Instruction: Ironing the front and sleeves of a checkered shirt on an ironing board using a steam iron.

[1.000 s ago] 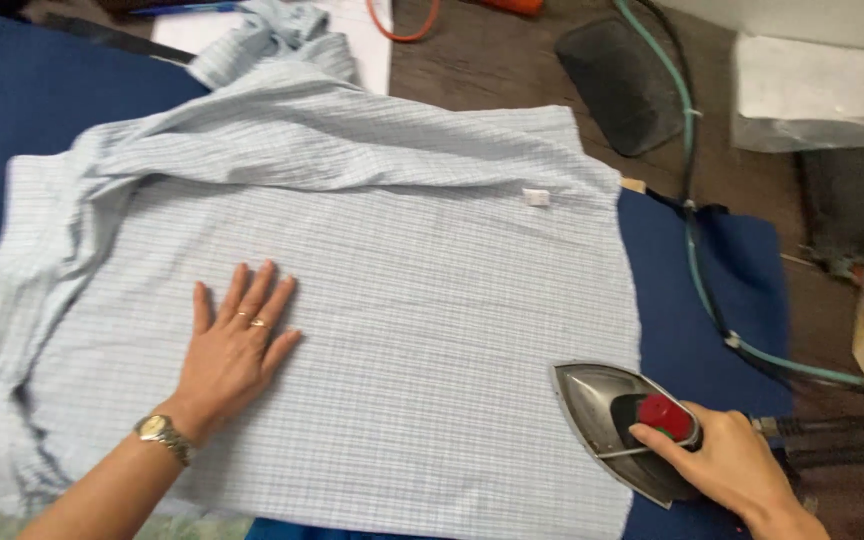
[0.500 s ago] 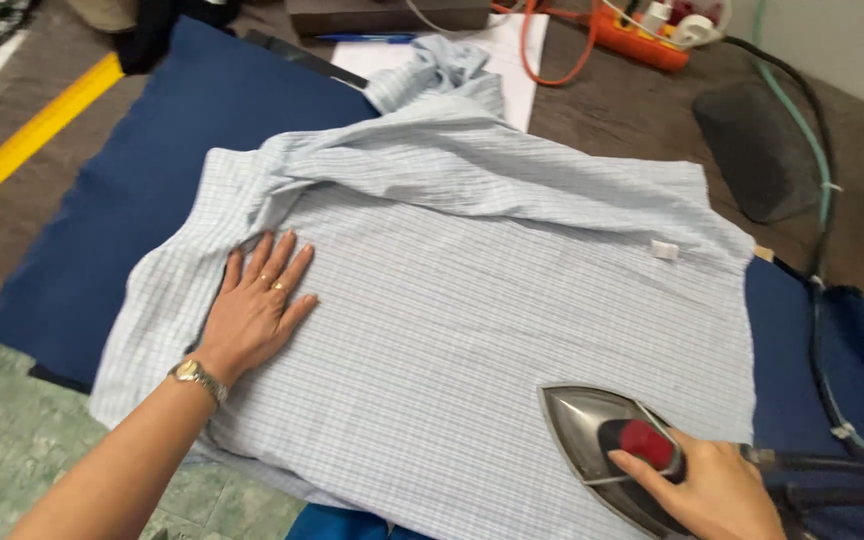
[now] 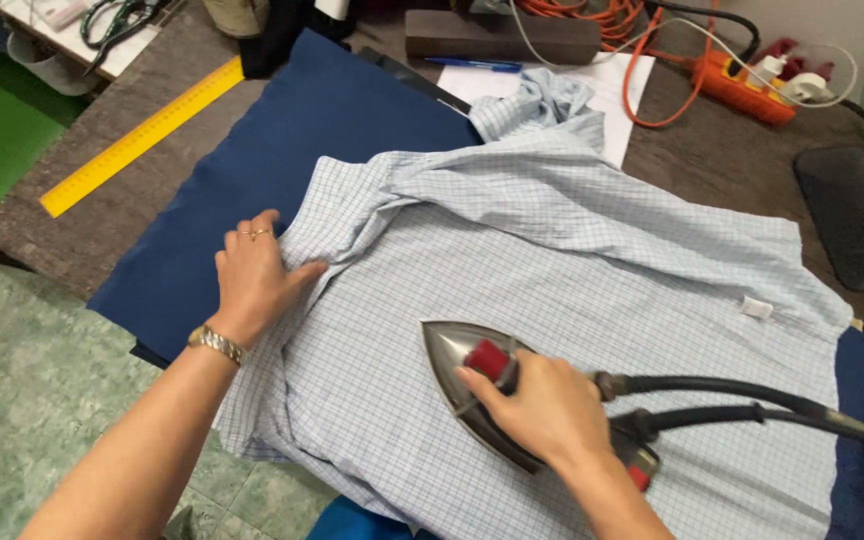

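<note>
Right hand (image 3: 537, 410) wrapped around iron (image 3: 472, 385) handle, iron flat on checked shirt (image 3: 572, 270). Left hand (image 3: 252, 275) flat, fingers together, pressing shirt's left edge on blue pad (image 3: 292, 140).

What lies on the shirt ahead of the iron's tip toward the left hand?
Nothing visible: only flat checked shirt lies between the iron, gripped by the right hand, and the left hand pressing the shirt's edge.
</note>
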